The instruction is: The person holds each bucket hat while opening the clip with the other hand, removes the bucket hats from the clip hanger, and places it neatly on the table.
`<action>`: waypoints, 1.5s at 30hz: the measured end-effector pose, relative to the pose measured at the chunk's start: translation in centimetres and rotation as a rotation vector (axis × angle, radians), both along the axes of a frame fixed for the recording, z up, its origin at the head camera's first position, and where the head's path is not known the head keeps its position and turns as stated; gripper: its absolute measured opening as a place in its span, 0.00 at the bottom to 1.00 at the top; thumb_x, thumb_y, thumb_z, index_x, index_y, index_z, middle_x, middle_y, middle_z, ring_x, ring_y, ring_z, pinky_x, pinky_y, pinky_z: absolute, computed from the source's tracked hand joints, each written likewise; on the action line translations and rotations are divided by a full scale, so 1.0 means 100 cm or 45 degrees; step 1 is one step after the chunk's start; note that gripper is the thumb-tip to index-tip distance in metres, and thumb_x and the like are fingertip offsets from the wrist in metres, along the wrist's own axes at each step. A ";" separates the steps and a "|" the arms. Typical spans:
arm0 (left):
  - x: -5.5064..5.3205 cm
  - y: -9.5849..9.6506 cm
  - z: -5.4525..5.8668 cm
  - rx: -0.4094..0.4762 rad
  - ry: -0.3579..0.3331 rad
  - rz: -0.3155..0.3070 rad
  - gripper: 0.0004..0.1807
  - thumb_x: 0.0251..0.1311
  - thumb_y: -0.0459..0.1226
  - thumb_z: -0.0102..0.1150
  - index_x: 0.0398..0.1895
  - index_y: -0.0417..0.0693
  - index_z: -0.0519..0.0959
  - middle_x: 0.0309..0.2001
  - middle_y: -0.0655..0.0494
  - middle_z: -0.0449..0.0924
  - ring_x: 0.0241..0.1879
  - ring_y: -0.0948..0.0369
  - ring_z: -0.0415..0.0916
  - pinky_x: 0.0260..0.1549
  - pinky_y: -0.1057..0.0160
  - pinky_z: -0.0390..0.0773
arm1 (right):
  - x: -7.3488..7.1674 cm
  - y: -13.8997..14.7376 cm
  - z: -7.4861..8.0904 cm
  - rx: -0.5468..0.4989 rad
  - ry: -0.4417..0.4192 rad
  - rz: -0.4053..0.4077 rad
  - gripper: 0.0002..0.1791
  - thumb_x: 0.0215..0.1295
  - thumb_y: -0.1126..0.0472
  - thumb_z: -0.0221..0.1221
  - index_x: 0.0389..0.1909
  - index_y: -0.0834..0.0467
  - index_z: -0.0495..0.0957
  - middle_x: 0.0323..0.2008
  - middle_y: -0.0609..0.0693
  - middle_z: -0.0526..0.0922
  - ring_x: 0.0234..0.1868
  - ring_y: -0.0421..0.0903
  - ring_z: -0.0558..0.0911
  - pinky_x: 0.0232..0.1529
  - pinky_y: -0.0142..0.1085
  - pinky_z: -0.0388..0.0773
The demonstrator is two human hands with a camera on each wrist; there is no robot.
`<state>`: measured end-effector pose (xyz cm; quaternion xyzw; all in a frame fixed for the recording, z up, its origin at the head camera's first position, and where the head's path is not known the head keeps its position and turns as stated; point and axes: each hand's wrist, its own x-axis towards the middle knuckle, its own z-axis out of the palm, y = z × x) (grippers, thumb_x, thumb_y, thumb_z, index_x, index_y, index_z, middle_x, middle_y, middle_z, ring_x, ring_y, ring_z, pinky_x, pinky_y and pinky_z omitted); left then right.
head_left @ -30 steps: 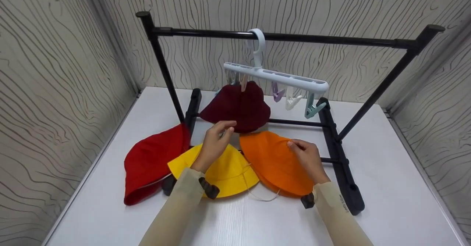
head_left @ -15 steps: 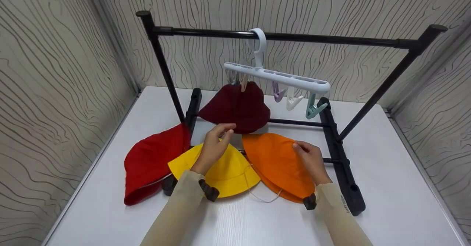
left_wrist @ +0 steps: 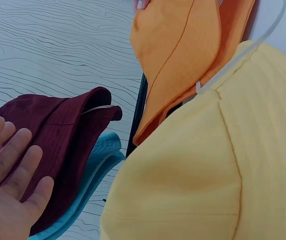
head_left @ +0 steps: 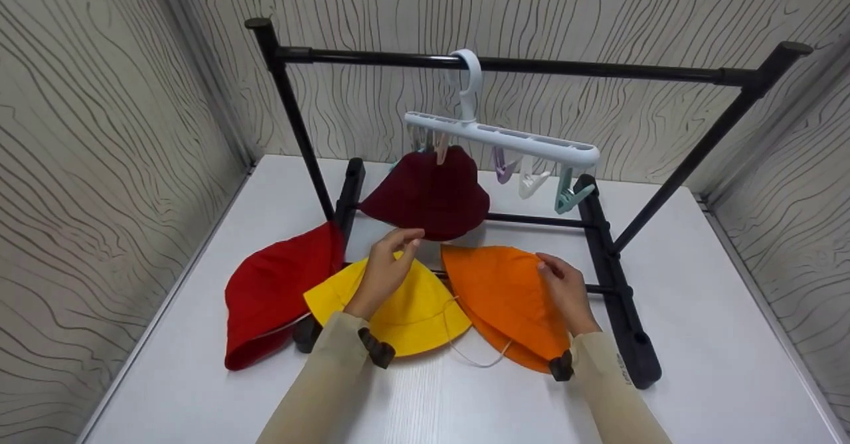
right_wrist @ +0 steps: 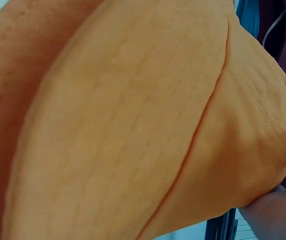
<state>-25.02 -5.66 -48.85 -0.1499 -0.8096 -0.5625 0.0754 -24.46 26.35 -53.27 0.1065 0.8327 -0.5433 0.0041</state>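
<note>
Wood-grain-patterned panels stand behind a white table bearing a black rack. On the head view I take the maroon bucket hat as landmark; a pink clip holds it on a pale clip hanger. Right of it and nearer me is the orange bucket hat, brim slanting down and rightward from it, crown toward the right hand, the nearer one, which pinches that crown. Unused clips, the teal clip outermost, hang right of the maroon hat. Just in front of it, the left hand hovers, loosely bent, holding nothing, over the yellow bucket hat. Compared with a second ago, orange hat and right hand sit slightly farther right and nearer me.

My left-wrist view shows a light-blue hat behind the maroon one.

On the right-wrist view, orange cloth dominates, the maroon hat beyond it.
</note>
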 end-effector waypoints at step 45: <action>-0.006 -0.003 -0.016 0.096 -0.067 0.074 0.18 0.71 0.38 0.49 0.60 0.42 0.75 0.55 0.46 0.80 0.53 0.53 0.76 0.57 0.51 0.75 | -0.006 0.005 -0.010 0.185 -0.049 -0.038 0.20 0.72 0.57 0.51 0.58 0.64 0.75 0.54 0.63 0.79 0.53 0.55 0.77 0.59 0.47 0.72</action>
